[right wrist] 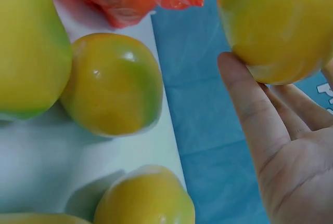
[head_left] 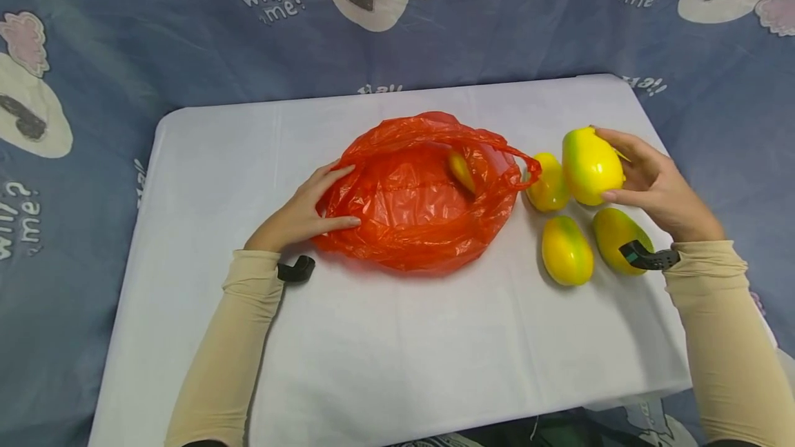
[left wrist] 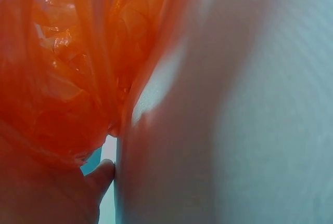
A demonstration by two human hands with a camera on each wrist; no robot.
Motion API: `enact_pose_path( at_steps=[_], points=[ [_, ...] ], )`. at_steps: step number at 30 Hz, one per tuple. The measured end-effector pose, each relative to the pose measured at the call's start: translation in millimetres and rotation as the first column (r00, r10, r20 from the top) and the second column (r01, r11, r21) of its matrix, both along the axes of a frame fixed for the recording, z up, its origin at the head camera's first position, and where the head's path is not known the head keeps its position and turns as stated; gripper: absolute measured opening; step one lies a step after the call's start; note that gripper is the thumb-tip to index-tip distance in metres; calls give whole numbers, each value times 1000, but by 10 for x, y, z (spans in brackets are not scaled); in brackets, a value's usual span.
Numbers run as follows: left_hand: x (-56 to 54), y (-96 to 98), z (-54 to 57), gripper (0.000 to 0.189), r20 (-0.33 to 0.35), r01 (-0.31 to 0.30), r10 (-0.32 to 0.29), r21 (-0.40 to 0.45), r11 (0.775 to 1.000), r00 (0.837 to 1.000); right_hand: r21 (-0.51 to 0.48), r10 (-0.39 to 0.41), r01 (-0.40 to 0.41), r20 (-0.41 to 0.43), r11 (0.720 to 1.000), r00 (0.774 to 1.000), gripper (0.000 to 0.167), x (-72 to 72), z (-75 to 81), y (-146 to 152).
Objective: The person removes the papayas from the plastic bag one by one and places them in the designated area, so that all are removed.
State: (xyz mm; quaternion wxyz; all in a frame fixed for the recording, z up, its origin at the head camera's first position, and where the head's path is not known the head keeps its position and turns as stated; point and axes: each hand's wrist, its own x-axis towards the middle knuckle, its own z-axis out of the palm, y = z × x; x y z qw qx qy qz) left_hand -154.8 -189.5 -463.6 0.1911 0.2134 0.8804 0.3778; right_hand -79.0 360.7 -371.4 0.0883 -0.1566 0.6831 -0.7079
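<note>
My right hand grips a yellow-green mango between thumb and fingers, raised over the right of the table. In the right wrist view the fingertips lie against the lower side of the held mango. An open red plastic bag lies mid-table, with one mango showing inside at its right. At the bag's left side, my left hand rests with thumb and fingers spread against the plastic. Part of that hand is hidden by the bag in the left wrist view.
Three more mangoes lie near the right hand: one by the bag handle, a front one and one beside the wrist strap. A white cloth covers the table. Behind it hangs a blue printed curtain.
</note>
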Motion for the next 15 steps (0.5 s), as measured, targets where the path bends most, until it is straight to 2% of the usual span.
enact_pose_path(
  at_steps=[6, 15],
  points=[
    [3, 6, -12, 96, 4, -4, 4, 3, 1000, 1000, 81, -62, 62, -1, 995, 998, 88, 52, -6, 78],
    [-4, 9, -8, 96, -3, -1, 1, -4, 1000, 1000, 108, -106, 101, 44, 989, 993, 92, 165, 22, 313]
  ],
)
